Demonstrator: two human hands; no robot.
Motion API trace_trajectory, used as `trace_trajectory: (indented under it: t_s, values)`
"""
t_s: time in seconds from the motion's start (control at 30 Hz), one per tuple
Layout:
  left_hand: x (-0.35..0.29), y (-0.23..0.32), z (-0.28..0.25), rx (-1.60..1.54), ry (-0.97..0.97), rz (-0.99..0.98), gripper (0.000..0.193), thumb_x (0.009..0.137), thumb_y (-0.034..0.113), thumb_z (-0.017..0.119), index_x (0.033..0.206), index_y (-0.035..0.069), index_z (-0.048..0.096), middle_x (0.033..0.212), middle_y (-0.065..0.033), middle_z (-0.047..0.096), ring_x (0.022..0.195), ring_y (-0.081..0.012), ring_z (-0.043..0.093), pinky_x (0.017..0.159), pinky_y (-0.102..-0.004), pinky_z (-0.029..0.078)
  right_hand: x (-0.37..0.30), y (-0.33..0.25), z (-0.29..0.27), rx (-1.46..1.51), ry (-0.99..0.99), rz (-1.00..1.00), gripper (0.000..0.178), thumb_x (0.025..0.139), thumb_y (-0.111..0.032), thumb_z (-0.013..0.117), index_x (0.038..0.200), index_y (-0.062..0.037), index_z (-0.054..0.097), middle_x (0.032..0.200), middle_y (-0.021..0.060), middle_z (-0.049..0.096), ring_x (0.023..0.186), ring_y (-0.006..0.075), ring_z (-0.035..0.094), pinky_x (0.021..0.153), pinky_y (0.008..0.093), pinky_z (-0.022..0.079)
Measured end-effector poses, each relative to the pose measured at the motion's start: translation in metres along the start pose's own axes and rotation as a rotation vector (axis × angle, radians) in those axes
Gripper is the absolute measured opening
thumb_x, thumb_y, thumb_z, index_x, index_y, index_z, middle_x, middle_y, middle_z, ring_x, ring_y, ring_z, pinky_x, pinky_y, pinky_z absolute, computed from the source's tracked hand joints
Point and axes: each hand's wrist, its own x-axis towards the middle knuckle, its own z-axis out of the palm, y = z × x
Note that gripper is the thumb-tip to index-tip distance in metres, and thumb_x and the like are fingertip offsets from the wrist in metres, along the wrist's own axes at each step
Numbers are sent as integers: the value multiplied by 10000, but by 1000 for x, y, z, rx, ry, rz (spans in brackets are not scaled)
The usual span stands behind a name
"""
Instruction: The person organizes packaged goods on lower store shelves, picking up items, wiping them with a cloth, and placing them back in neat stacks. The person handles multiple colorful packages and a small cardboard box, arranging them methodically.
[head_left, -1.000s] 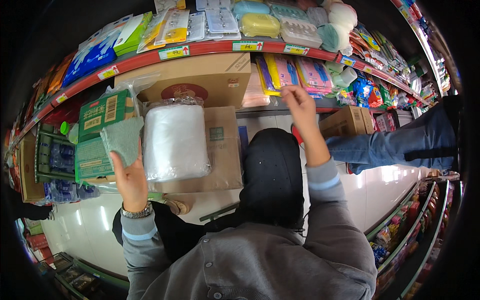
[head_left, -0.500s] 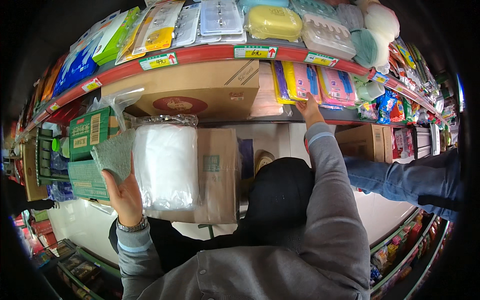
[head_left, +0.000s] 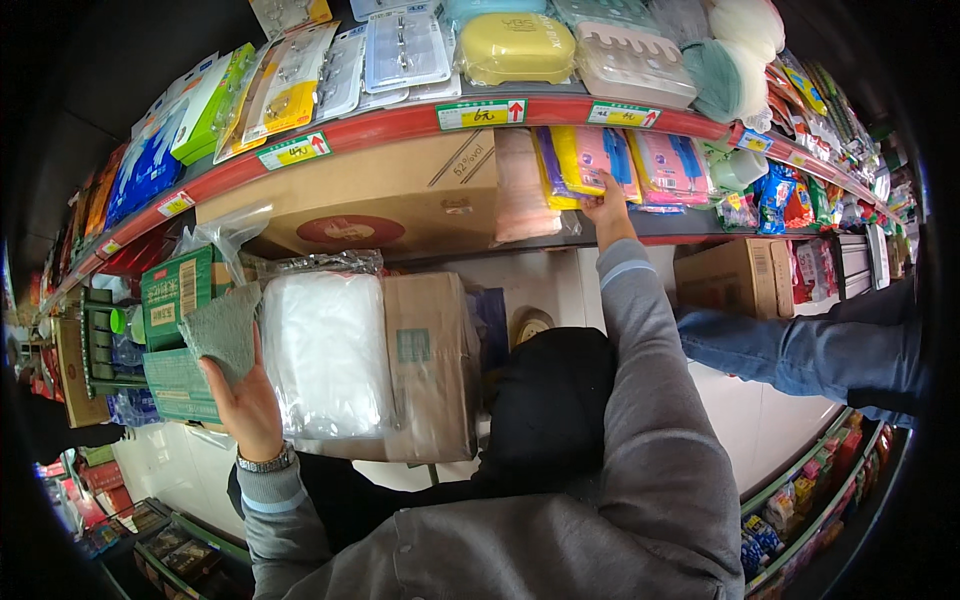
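My left hand point(head_left: 245, 405) is closed on a folded grey cloth point(head_left: 222, 330), holding it up beside a white plastic-wrapped bundle point(head_left: 328, 350). Thumb and fingers lie on either side of the cloth. At the lower shelf, my right hand point(head_left: 607, 205) pinches the front edge of a yellow-and-pink flat packet point(head_left: 592, 160) with a blue strip. Under and left of it lies a purple-and-yellow packet point(head_left: 552, 170); a similar pink packet point(head_left: 672, 165) lies to its right.
A large cardboard carton point(head_left: 350, 195) fills the shelf's left part. The red shelf edge point(head_left: 390, 120) runs above my right hand, with soap boxes point(head_left: 518, 48) on top. A taped carton point(head_left: 430, 365) stands before me. Another person's jeans-clad leg point(head_left: 790, 355) is at the right.
The view has shifted a little. My right hand stays at the packet, which has turned slightly and shows more of its yellow side. My left hand keeps the grey cloth.
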Motion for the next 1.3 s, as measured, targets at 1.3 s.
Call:
trace_trajectory:
  t_s: [1.3]
  values:
    - [-45, 75, -90, 136, -8, -31, 626, 987, 478, 445, 1272, -76, 503, 1250, -137, 562, 1119, -201, 523, 954, -294, 394, -583, 179, 23, -744, -1126, -260, 166, 939, -119, 552, 1082, -35, 550, 996, 71, 605, 928, 151, 582, 809, 280, 473]
